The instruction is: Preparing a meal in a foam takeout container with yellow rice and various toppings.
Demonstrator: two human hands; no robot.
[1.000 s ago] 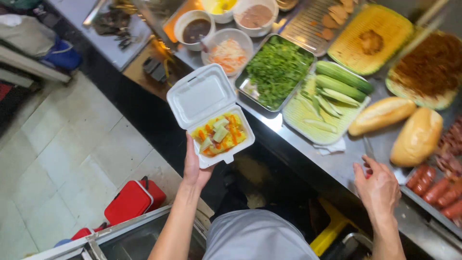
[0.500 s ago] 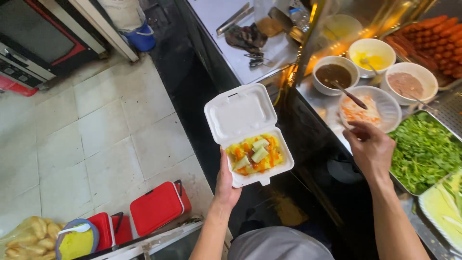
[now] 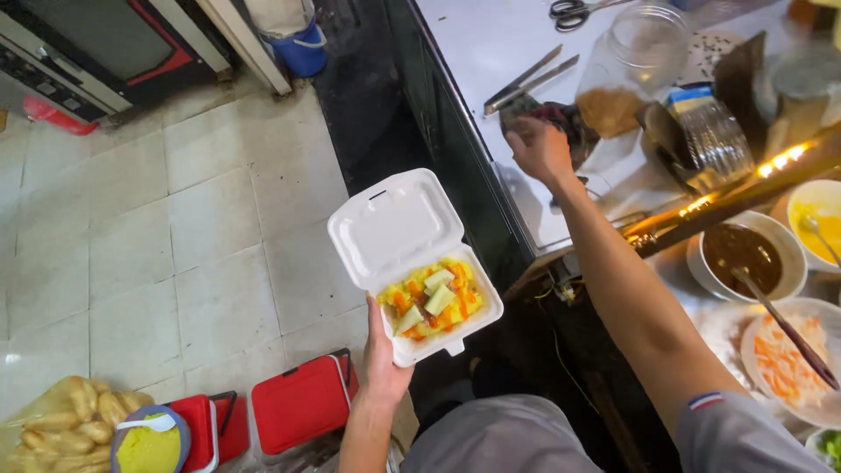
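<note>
My left hand (image 3: 383, 355) holds an open white foam box (image 3: 405, 254) from below, lid tilted back. Its tray holds yellow food topped with cucumber pieces and orange shreds (image 3: 429, 302). My right hand (image 3: 537, 147) is stretched out over the steel counter (image 3: 526, 52), its fingers closed at the handle end of metal tongs (image 3: 533, 79), touching a dark cloth (image 3: 569, 131). Whether it grips the tongs or the cloth I cannot tell.
On the counter stand a glass jar (image 3: 635, 66), scissors (image 3: 574, 10), a bowl of dark sauce (image 3: 745, 254) with a spoon, a yellow sauce bowl (image 3: 819, 223) and a bowl of shredded carrot (image 3: 788, 359). Below are red boxes (image 3: 302, 403), a bag of bread rolls (image 3: 61, 420) and a blue bucket (image 3: 302, 44).
The view swung left along the counter. My right hand left the sauce bowls and reached far forward to the tongs. The foam box stays held in my left hand.
</note>
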